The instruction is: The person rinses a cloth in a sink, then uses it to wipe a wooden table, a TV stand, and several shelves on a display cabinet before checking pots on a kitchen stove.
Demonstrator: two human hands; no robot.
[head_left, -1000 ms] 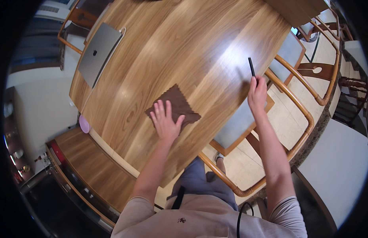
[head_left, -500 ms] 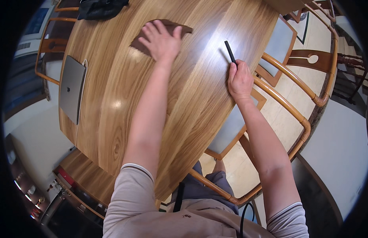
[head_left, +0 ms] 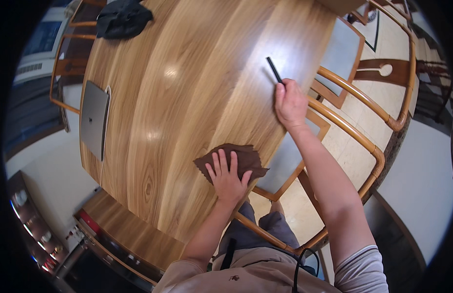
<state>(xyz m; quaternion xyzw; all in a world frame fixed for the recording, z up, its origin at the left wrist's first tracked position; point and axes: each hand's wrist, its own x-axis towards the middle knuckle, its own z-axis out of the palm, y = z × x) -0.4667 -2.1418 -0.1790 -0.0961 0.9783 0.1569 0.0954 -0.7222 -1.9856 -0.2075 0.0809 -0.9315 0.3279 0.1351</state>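
My left hand (head_left: 227, 176) lies flat with fingers spread on a brown cloth (head_left: 243, 157), pressing it to the wooden table (head_left: 187, 107) near the table's front edge. The cloth has a zigzag edge, and one corner reaches toward the table's rim. At the table's right edge, my right hand (head_left: 291, 103) is closed round a slim black stick-like object (head_left: 273, 69). That object's free end points up and to the left above the tabletop. Its lower part is hidden in my fist, so I cannot tell its exact kind.
A closed grey laptop (head_left: 94, 120) with a white cable is at the table's left edge. A black cap-like item (head_left: 123, 19) lies at the far left. Chairs with cane frames (head_left: 353, 128) and pale seats stand along the right side. A lower wooden cabinet (head_left: 133, 229) is at the lower left.
My left hand has drawn the brown cloth from the far part of the table back toward me. My right hand has shifted slightly, still holding the black stick-like object.
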